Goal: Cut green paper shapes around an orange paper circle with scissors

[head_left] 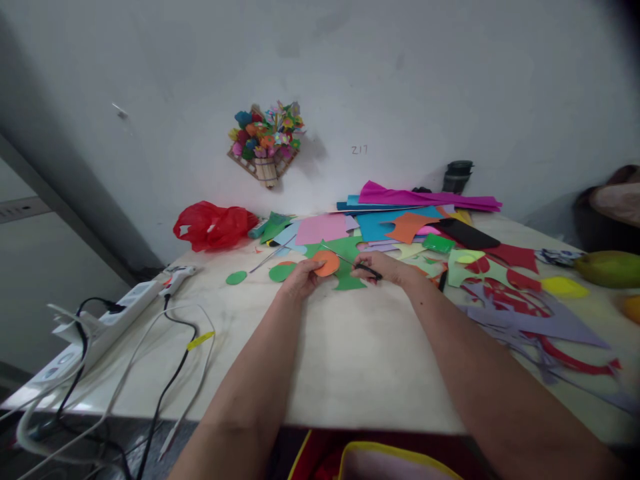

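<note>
Pinched between the fingers and thumb of my left hand (300, 279) is an orange paper circle (327, 264). My right hand (381, 267) grips a pair of scissors (369, 271) by its black handles, and the thin metal blades reach left to the circle's upper edge. Beneath both lies a green paper sheet (351, 280) with curved cut-outs. To the left of my left hand rest a green paper circle (237, 277) and another green circle (281, 272) with a bit of orange at its top. Two thin sticks (270, 257) lie behind them.
A power strip (107, 327) with cables runs along the left edge. At the back left sits a red plastic bag (214, 225). Coloured sheets (390, 223) pile at the back; purple and red scraps (540, 320) spread on the right beside a green mango-like fruit (607, 268).
</note>
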Available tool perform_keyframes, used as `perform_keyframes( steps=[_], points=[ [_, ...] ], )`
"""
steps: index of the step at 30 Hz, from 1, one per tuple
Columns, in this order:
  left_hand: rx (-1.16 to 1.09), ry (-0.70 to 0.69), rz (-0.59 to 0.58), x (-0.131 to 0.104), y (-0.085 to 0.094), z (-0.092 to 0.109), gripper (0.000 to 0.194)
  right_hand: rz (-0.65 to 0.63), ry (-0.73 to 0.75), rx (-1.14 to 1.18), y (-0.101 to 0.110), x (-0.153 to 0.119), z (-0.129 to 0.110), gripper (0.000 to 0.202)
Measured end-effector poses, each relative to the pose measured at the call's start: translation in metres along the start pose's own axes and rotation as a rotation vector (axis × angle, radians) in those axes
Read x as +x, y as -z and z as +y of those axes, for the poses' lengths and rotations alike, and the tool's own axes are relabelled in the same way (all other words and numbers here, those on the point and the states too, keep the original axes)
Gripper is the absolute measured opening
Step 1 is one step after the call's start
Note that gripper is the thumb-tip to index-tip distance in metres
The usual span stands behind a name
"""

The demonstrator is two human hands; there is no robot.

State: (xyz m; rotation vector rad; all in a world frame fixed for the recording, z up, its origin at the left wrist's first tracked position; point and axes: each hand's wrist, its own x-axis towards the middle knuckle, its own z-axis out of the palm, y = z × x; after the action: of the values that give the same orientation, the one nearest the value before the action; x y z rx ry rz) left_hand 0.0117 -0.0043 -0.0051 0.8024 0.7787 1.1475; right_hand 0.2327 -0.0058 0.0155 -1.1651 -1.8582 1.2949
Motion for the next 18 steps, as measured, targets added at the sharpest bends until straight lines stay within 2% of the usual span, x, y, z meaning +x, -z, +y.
perform_keyframes(
  steps=[9, 14, 18],
  points=[
    [0.005, 0.000, -0.001, -0.0024, -0.0016, 0.0014, 0.015, -0.004, 0.012, 0.002, 0.0000, 0.0006, 0.0004, 0.034],
    [0.008, 0.012, -0.017, -0.0020, 0.0000, 0.0016, 0.020, 0.005, 0.033, -0.036, 0.0014, 0.0016, 0.0028, 0.037],
    [0.008, 0.012, -0.019, -0.0023, 0.0006, 0.0018, 0.015, -0.004, 0.026, -0.048, 0.0036, 0.0045, 0.0080, 0.036]
  ],
)
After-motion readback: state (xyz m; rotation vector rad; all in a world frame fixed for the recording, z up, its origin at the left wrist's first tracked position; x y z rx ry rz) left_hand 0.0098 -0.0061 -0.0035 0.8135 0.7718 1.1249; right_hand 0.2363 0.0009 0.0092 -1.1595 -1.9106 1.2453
